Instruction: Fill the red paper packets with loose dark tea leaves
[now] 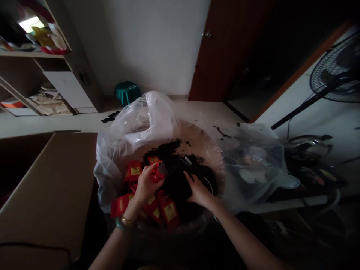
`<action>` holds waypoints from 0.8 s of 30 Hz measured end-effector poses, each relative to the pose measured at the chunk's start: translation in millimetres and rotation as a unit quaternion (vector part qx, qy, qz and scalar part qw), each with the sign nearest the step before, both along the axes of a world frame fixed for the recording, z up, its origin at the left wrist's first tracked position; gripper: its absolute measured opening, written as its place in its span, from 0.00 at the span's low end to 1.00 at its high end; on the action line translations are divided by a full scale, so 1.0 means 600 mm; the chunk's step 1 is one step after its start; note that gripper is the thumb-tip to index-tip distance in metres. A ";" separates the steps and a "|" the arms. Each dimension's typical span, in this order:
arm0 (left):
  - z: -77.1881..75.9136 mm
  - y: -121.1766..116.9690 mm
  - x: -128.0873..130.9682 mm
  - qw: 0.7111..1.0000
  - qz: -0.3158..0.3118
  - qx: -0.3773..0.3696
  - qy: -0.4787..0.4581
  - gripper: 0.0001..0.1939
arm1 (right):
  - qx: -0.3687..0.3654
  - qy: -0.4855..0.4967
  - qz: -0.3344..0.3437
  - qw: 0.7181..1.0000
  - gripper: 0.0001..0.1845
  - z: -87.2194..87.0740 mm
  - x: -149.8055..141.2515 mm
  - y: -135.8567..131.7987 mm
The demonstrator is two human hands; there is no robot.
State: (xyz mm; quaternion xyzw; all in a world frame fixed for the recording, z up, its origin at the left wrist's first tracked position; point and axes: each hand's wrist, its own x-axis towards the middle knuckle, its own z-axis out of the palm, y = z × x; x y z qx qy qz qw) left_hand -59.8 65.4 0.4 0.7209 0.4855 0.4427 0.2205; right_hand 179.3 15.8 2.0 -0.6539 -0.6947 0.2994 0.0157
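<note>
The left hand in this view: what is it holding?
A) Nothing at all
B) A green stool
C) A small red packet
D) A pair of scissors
C. The left hand has its fingers closed around a small red packet, just above the dark loose heap.

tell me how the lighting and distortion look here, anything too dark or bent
In the head view, deep shadow hides the floor at bottom; glare burns on the shelf; the plastic bag shows sheen; wide-angle distortion bends the door; the left hand and right hand stay fairly sharp.
</note>
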 end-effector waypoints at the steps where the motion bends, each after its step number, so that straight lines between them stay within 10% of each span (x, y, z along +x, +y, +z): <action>1: -0.001 -0.001 0.002 1.000 -0.006 0.002 0.000 0.27 | 0.016 0.004 -0.005 1.000 0.63 -0.002 -0.009 0.002; 14: 0.009 -0.006 0.010 1.000 -0.014 0.013 0.013 0.28 | 0.142 0.080 0.034 0.986 0.19 0.045 -0.046 0.049; 24: 0.015 -0.010 0.045 1.000 -0.019 0.011 0.004 0.28 | 0.234 0.199 0.095 0.947 0.15 0.230 -0.041 0.066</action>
